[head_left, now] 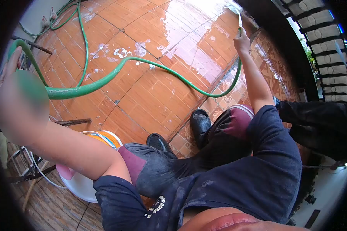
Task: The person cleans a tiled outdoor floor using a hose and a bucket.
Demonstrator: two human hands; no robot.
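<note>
A long green hose runs in a curve between my two hands, above the orange tiled floor. At the far right of the reach, my right hand is closed around the hose near its end. A thin stream of water leaves it and breaks into a white splash by the dark wall base. My left hand grips a bent loop of the same hose at the left edge; a blurred patch covers the wrist and part of the hand.
Below my left arm stand a white bucket and an orange bucket, beside dark metal legs. More hose trails at the upper left. My black boots straddle a tile edge. Wet, glossy tiles lie ahead; dark cloth fills the right.
</note>
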